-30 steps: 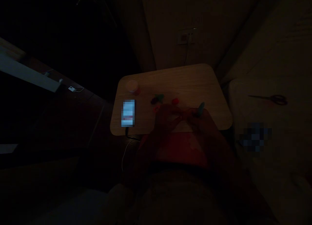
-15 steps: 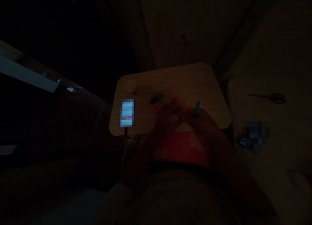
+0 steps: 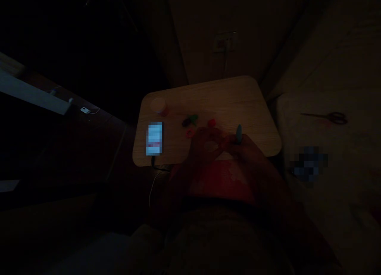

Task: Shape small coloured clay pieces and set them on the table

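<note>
The scene is very dark. My right hand (image 3: 245, 148) is closed around a teal tool (image 3: 239, 133), whose rounded end sticks up above the fist; its other end is hidden. My left hand (image 3: 204, 146) curves in from the left, thumb and fingers meeting at a small reddish lump (image 3: 223, 143) against my right fingers. What the lump is, I cannot make out. Just beyond my left fingers lies a red block-like piece (image 3: 211, 122). A red ring-shaped piece (image 3: 189, 133), a dark piece (image 3: 186, 122) and a green piece (image 3: 193, 119) lie to the left.
The wooden table (image 3: 235, 96) also bears a lit phone (image 3: 154, 138) with a cable and a round-lidded tub (image 3: 158, 105). On the pale surface at right lie scissors (image 3: 336, 118) and a blurred dark object (image 3: 309, 166). A wall socket (image 3: 225, 42) holds a plug.
Both hands stay close together over the table's front edge, with only slight finger movement. The teal tool has tilted a little more upright. The whole view has shifted slightly.
</note>
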{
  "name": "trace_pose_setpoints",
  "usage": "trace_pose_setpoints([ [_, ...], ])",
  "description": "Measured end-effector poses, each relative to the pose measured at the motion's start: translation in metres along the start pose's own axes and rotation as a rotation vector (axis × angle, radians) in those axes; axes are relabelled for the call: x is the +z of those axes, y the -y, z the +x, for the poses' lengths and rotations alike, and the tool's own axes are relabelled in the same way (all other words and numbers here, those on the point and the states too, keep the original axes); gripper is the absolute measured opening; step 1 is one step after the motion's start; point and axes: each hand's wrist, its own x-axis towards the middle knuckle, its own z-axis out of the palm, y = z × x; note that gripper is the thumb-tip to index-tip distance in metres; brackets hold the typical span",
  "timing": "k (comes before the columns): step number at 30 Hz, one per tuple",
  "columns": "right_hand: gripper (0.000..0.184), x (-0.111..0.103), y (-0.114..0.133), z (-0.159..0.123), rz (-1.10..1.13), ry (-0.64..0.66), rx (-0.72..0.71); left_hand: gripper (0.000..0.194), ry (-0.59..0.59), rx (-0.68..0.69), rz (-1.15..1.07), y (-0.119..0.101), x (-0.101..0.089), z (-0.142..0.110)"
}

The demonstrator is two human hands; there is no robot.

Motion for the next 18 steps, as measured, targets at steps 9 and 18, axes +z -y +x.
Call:
trace_pose_setpoints([
  [9,0.040,-0.014,-0.016,0.000,0.320,0.198,0.083,0.054,-0.058,-0.129,-0.349,-0.005,0.004,0.001],
  [18,0.049,-0.011,-0.044,0.001,0.524,0.268,0.138,0.059,-0.062,-0.047,-0.383,-0.017,0.002,0.002],
])
